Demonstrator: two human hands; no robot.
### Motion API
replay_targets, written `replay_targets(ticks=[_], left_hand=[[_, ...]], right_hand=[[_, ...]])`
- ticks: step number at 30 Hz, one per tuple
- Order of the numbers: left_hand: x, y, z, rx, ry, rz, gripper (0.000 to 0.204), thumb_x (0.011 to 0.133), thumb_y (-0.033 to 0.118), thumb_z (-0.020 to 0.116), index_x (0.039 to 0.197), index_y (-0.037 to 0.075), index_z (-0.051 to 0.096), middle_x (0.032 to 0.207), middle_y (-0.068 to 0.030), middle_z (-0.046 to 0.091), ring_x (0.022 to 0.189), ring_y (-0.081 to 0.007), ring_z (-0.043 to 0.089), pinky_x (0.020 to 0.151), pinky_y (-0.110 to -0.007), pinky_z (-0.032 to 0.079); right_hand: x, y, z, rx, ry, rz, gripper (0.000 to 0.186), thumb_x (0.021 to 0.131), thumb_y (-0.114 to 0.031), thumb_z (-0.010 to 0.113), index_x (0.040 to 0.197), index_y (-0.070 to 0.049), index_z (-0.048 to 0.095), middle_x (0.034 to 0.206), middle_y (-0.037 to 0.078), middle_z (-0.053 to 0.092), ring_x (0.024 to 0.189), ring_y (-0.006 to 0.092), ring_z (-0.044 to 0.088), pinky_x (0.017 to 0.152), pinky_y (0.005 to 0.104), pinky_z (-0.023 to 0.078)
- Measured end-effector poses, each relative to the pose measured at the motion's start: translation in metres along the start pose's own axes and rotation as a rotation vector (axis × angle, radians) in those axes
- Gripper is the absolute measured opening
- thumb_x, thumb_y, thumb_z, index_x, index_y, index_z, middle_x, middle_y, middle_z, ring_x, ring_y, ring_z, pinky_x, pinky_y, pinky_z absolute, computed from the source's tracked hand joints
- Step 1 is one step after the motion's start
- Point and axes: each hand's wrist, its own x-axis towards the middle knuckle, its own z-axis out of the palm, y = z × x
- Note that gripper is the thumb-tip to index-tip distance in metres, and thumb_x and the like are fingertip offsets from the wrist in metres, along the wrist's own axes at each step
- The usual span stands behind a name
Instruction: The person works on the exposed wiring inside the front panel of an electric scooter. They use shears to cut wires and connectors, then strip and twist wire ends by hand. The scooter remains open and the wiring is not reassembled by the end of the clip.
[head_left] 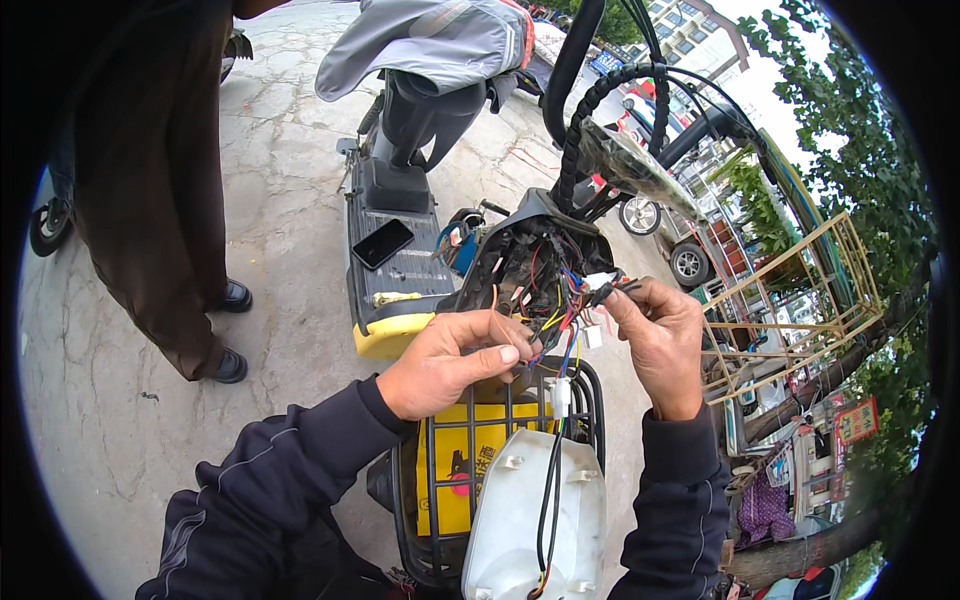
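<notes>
Lowest in the frame, centre, a white plastic panel (535, 520) lies face-down over a black wire basket (590, 400). A yellow package (455, 470) sits inside the basket. A black cable (548, 500) runs up across the panel to a small white plug (560, 392).

Above this, at mid-frame, the left hand (450, 362) comes in from the lower left. Its fingers are together, thumb pressed against forefinger, pinching thin wires of the multicoloured wire bundle (555, 310).

To the right, the right hand (660, 335) is raised. Its fingers are clamped on a white connector (600, 281) with black leads. That connector sits just above centre of the frame, beside the open front housing of the scooter.

Beyond the hands, a dark phone (382, 243) lies on the scooter's footboard (400, 265). The yellow-trimmed edge of the footboard is nearest. The seat carries a grey cover (430, 40), upper centre.

At the left of the frame, a person in brown trousers (150, 180) stands on the cracked pavement (290, 200). Upper right, parked vehicles (680, 255) and trees (850, 130) are visible.
</notes>
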Motion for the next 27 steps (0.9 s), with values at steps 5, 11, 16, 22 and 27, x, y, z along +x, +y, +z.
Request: replay_targets(ticks=[5, 11, 16, 22, 27], left_hand=[[0.002, -0.001, 0.000, -0.059, 0.003, 0.025, 0.015, 0.099, 0.014, 0.065, 0.103, 0.000, 0.069, 0.125, -0.0159, 0.065, 0.102, -0.0174, 0.064, 0.091, -0.032, 0.053], [0.006, 0.002, 0.001, -0.025, -0.041, 0.023, 0.009, 0.094, 0.009, 0.067, 0.098, 0.001, 0.069, 0.129, -0.0191, 0.063, 0.106, -0.0188, 0.063, 0.095, -0.035, 0.051], [0.005, 0.002, 0.003, 0.024, -0.064, 0.041, 0.006, 0.092, 0.005, 0.070, 0.096, 0.001, 0.070, 0.130, -0.0192, 0.063, 0.108, -0.0181, 0.062, 0.099, -0.035, 0.049], [0.004, 0.002, 0.005, 0.076, -0.090, 0.072, 0.008, 0.089, -0.002, 0.069, 0.096, -0.001, 0.073, 0.128, -0.0178, 0.064, 0.116, -0.0181, 0.063, 0.100, -0.033, 0.051], [0.004, 0.003, 0.006, 0.133, -0.085, 0.098, 0.007, 0.090, -0.002, 0.068, 0.095, -0.001, 0.073, 0.117, -0.0141, 0.066, 0.109, -0.0163, 0.064, 0.097, -0.032, 0.052]], right_hand=[[0.002, 0.003, 0.005, 0.107, 0.085, -0.010, 0.021, 0.098, -0.014, 0.073, 0.083, 0.001, 0.070, 0.077, 0.002, 0.065, 0.066, 0.0063, 0.051, 0.061, 0.0233, 0.040], [0.005, 0.014, 0.003, 0.211, 0.115, 0.025, 0.022, 0.098, -0.017, 0.074, 0.090, 0.003, 0.071, 0.077, 0.002, 0.065, 0.066, 0.0071, 0.054, 0.062, 0.0229, 0.042], [0.001, 0.021, 0.001, 0.236, 0.083, 0.001, 0.022, 0.100, -0.017, 0.073, 0.092, 0.003, 0.071, 0.079, 0.002, 0.065, 0.068, 0.0078, 0.055, 0.064, 0.0235, 0.045], [-0.002, 0.024, 0.001, 0.290, 0.051, 0.008, 0.018, 0.100, -0.015, 0.072, 0.100, 0.003, 0.071, 0.086, 0.003, 0.067, 0.074, 0.0088, 0.058, 0.070, 0.0243, 0.048], [-0.007, 0.020, 0.001, 0.337, 0.053, 0.047, 0.012, 0.098, -0.006, 0.070, 0.104, 0.005, 0.072, 0.090, 0.003, 0.069, 0.077, 0.0089, 0.060, 0.073, 0.0245, 0.051]])
